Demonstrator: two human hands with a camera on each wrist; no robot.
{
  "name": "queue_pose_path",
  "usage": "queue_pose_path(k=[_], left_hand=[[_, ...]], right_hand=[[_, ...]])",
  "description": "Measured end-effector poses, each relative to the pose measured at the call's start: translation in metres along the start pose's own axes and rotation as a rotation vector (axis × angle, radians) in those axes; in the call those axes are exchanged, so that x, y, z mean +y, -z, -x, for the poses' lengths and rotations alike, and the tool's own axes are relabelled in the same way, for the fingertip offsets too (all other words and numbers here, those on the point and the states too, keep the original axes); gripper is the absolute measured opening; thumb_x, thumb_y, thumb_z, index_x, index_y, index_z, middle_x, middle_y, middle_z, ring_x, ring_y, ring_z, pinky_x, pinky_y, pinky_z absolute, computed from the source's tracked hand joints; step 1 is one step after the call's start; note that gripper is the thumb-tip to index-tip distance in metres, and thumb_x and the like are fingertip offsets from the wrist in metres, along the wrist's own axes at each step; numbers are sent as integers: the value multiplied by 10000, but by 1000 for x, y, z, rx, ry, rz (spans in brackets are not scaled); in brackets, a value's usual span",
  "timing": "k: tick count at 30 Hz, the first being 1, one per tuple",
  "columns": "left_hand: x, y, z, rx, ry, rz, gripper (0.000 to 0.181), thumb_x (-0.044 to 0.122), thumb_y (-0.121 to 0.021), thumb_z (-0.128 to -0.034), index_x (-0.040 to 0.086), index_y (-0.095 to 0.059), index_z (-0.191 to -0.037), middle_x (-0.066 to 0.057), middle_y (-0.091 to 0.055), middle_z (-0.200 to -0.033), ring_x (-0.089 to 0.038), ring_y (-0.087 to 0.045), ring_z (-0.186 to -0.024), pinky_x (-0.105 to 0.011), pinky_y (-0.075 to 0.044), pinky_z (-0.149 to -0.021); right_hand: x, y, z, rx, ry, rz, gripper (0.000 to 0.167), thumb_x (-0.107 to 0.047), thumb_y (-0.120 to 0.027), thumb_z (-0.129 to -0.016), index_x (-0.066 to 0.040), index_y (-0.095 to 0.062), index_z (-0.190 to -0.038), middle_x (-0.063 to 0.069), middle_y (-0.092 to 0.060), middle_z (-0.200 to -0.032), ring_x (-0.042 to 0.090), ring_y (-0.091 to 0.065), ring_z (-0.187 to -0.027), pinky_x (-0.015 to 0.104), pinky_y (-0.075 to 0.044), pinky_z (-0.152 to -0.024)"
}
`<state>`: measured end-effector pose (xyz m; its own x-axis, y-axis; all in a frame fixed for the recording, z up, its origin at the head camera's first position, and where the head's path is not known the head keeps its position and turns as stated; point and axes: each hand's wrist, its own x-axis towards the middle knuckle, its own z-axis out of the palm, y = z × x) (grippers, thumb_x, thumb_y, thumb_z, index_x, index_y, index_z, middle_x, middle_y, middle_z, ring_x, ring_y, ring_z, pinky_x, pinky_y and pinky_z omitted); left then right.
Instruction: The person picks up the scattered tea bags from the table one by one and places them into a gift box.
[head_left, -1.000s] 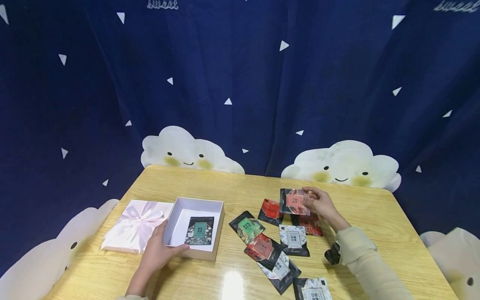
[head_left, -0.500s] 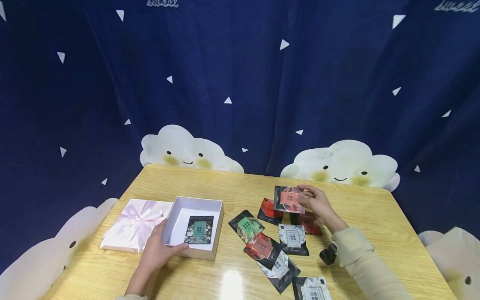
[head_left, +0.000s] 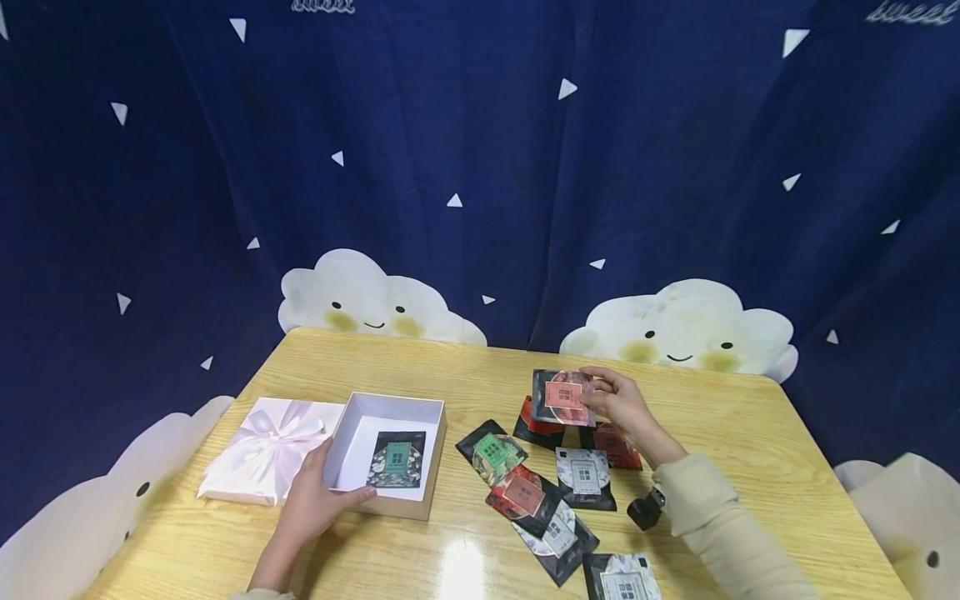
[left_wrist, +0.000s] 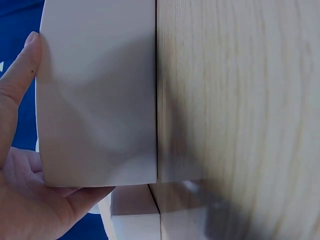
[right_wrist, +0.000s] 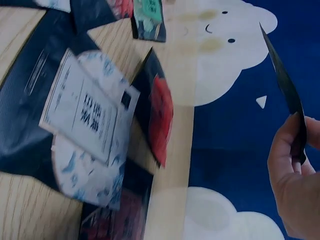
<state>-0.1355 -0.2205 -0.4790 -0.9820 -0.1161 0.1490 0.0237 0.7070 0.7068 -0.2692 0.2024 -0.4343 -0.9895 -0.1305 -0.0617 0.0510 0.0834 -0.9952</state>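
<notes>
My right hand [head_left: 617,406] pinches the right edge of a black and pink sachet [head_left: 564,395], raised above the other sachets. Edge-on in the right wrist view, this sachet [right_wrist: 287,82] sits between thumb and fingers. My left hand [head_left: 309,502] rests at the near left corner of an open white box [head_left: 437,454], its thumb along the front rim and its fingers by the left wall. In the left wrist view the thumb lies straight along the edge of the box wall [left_wrist: 100,90]. One black and green sachet [head_left: 397,458] lies inside the box.
A white lid [head_left: 247,479] with a ribbon bow lies left of the box. Right of the box are a green sachet [head_left: 491,452], a red sachet [head_left: 525,498], a white-labelled sachet [head_left: 585,477] and several others, some overlapping. A dark blue curtain [head_left: 450,125] hangs behind the table.
My right hand has moved left with the pinched sachet, from above the right-hand red sachet to above the left-hand one. The left hand and the box have stayed in place.
</notes>
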Motion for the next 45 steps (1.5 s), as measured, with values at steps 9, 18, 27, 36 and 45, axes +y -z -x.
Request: queue_pose_path(k=[9,18,27,36,45], left_hand=[[1,0,0,1,4,-2,1054,339,-843,-591,-155,-273,-1327,-366,-381,-1248,-472,-445,-1094,-569,-380,-903],[1,-1,0,9,-11,4,1047,344,-841,-593,-147,-278,-1327,-358,-389,-1243,-462,-456,-1082,-568,-392,-888],[0,-2,0,18,-21,5,1039,332,-846,-587,-148,-289,-1321,-359,-398,-1233,-463,-462,-1072,-570,-395,-880],[0,-1,1,21,-22,2,1038,319,-846,-588,-163,-283,-1315,-372,-390,-1234,-472,-460,-1069,-577,-393,-877],[0,-1,1,19,-21,9,1035,324,-846,-592,-152,-285,-1321,-362,-393,-1237,-464,-462,-1071,-573,-397,-875]], right_hand=[[-12,-15,6,-19,-24,29,519,84,-580,-803,54,-422,-1297,35,-562,-864,96,-570,-707,244,-519,-634],[-17,-29,7,-45,9,11,499,89,-570,-803,58,-436,-1283,17,-566,-841,90,-557,-685,230,-509,-616],[-22,-46,7,-83,23,-56,522,103,-563,-801,86,-400,-1296,4,-570,-832,79,-562,-687,207,-508,-601],[-26,-68,5,-117,50,-99,505,125,-552,-800,99,-408,-1282,-7,-582,-819,77,-568,-677,201,-508,-589],[-24,-96,4,-167,44,-169,493,128,-544,-798,86,-422,-1275,-3,-563,-811,66,-547,-648,180,-472,-544]])
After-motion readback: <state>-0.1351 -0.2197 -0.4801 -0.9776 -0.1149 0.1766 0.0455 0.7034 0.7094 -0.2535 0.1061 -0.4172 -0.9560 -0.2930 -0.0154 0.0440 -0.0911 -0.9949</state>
